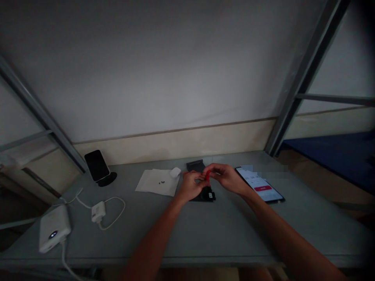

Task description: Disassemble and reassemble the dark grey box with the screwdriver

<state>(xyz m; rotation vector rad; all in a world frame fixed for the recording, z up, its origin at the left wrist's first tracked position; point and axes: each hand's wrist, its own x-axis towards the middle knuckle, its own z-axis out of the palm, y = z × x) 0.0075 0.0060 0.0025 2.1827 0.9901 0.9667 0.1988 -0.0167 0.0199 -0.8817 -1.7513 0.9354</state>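
A small red object [208,175], too small and dim for me to tell its kind, stands between the fingertips of both hands. My right hand [225,177] is closed in a pinch on it. My left hand [191,186] is also closed, its fingertips against or right beside the red object; what they hold is hidden. Under the hands lies a dark flat device [201,198], with a black piece bearing a small white label [210,195] near its front right corner. The hands cover its middle.
Left of the device, white paper sheets [155,183] carry several tiny dark bits [161,182] and a white rounded item [175,172]. A lit phone [260,185] lies right. Farther left are a phone on a stand [97,166], a white adapter [98,211] and a power bank [54,229] with cables.
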